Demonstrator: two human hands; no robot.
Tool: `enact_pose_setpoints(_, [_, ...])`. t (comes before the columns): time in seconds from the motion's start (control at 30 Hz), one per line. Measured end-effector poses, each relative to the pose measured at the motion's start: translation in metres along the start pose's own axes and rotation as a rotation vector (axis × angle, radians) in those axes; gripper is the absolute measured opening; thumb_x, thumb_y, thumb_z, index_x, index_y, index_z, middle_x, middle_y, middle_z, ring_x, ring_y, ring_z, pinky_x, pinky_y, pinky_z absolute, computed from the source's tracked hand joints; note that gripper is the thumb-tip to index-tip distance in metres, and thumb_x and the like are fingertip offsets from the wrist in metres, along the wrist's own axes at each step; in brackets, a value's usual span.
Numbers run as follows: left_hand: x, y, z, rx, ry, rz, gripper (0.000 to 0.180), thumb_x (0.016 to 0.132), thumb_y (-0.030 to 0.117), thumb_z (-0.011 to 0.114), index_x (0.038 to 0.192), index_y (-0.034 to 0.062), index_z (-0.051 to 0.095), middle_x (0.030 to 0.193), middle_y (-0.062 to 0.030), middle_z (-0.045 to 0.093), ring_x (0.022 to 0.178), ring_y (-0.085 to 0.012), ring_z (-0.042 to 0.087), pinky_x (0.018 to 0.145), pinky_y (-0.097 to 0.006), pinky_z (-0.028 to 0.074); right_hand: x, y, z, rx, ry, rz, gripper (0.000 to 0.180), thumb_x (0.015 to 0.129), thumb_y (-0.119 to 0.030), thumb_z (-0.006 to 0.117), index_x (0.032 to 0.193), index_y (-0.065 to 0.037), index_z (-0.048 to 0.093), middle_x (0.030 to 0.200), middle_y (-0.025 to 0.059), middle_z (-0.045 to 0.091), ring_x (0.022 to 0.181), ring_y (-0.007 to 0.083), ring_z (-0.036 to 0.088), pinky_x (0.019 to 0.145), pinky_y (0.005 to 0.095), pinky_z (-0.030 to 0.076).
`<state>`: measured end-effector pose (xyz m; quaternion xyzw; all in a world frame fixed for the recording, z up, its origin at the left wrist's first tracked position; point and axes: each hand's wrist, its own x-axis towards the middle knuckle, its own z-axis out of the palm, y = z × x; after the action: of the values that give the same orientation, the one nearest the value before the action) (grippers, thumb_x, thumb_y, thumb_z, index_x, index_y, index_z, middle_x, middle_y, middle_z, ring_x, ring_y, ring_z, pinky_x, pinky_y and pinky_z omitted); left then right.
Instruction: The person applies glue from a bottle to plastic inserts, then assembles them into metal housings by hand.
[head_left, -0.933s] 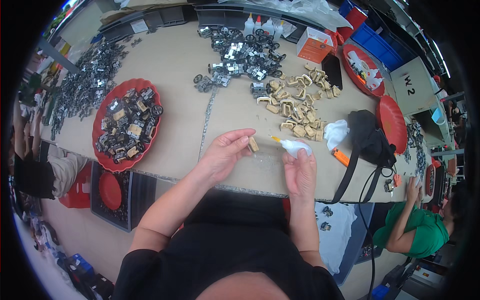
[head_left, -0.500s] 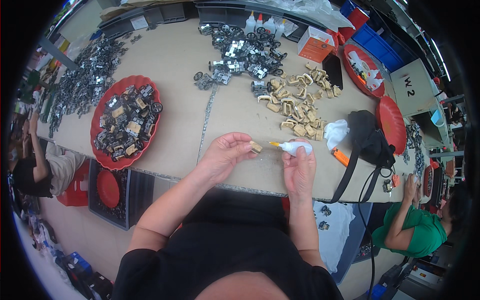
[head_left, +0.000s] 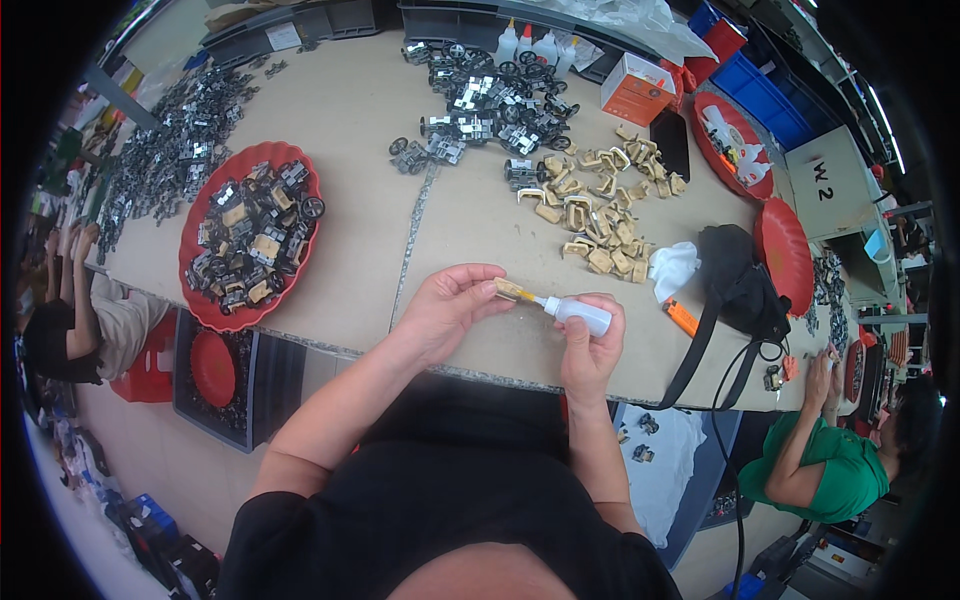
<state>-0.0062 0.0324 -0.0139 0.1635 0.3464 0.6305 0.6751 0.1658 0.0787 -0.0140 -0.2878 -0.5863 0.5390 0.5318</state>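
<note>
My left hand (head_left: 452, 308) pinches a small tan plastic part (head_left: 507, 289) above the near edge of the beige table (head_left: 360, 200). My right hand (head_left: 590, 350) grips a small white squeeze bottle (head_left: 577, 313), lying sideways with its nozzle tip touching the tan part. A heap of similar tan curved parts (head_left: 595, 215) lies just beyond my hands. Behind that sits a pile of small grey wheeled assemblies (head_left: 485, 105).
A red tray (head_left: 190, 240) of dark and tan parts sits at the left, with a spread of grey metal pieces (head_left: 165, 150) behind it. A white cloth (head_left: 672, 268), black bag (head_left: 738, 285), orange box (head_left: 637, 88) and red trays (head_left: 785, 245) stand right. Other people work at both sides.
My hands have shifted slightly; the bottle nozzle has come up against the tan part held in my left hand.
</note>
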Motion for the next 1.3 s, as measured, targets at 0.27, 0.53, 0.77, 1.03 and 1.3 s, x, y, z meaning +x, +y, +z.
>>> enact_pose_setpoints(0.27, [0.0000,-0.0008,0.0014,0.018,0.011,0.004,0.018,0.084,0.007,0.050,0.100,-0.0015,0.053,0.094,-0.0099,0.057,0.088,-0.0191,0.056,0.084,-0.033,0.047,-0.0017,0.0010,-0.0005,-0.117,-0.041,-0.063,0.021,0.082,-0.011,0.055,0.096,0.000,0.043,0.089,0.0082,0.045,0.074,0.0118,0.047,0.065,0.0222,0.041])
enact_pose_setpoints(0.53, [0.0003,-0.0023,-0.0006,0.035,0.012,0.017,0.017,0.084,0.007,0.050,0.099,-0.0013,0.053,0.095,-0.0097,0.057,0.090,-0.0197,0.056,0.085,-0.034,0.046,-0.0021,0.0021,0.0007,-0.161,-0.055,-0.098,0.022,0.082,-0.012,0.055,0.096,0.000,0.043,0.089,0.0083,0.045,0.072,0.0119,0.048,0.064,0.0221,0.042])
enact_pose_setpoints(0.77, [-0.0008,-0.0044,-0.0018,0.022,-0.016,0.031,0.017,0.084,0.008,0.051,0.099,-0.0007,0.053,0.095,-0.0092,0.057,0.091,-0.0192,0.055,0.086,-0.034,0.045,-0.0039,0.0029,-0.0011,-0.172,-0.052,-0.088,0.022,0.080,-0.009,0.057,0.095,0.000,0.044,0.088,0.0095,0.047,0.075,0.0131,0.047,0.066,0.0226,0.041])
enact_pose_setpoints(1.03, [-0.0015,-0.0015,0.0017,0.048,0.003,0.020,0.017,0.084,0.008,0.053,0.098,-0.0004,0.053,0.094,-0.0083,0.057,0.089,-0.0174,0.055,0.084,-0.033,0.046,-0.0021,0.0014,0.0035,-0.190,-0.023,-0.155,0.022,0.079,-0.009,0.059,0.094,0.000,0.045,0.086,0.0102,0.048,0.073,0.0135,0.047,0.064,0.0226,0.040])
enact_pose_setpoints(1.3, [-0.0020,-0.0014,0.0019,0.055,0.004,0.026,0.016,0.084,0.008,0.053,0.098,0.0000,0.054,0.093,-0.0073,0.057,0.088,-0.0161,0.055,0.083,-0.033,0.046,-0.0025,0.0021,0.0033,-0.360,-0.011,-0.294,0.024,0.077,-0.012,0.063,0.091,0.000,0.047,0.082,0.0105,0.050,0.071,0.0179,0.048,0.062,0.0256,0.040])
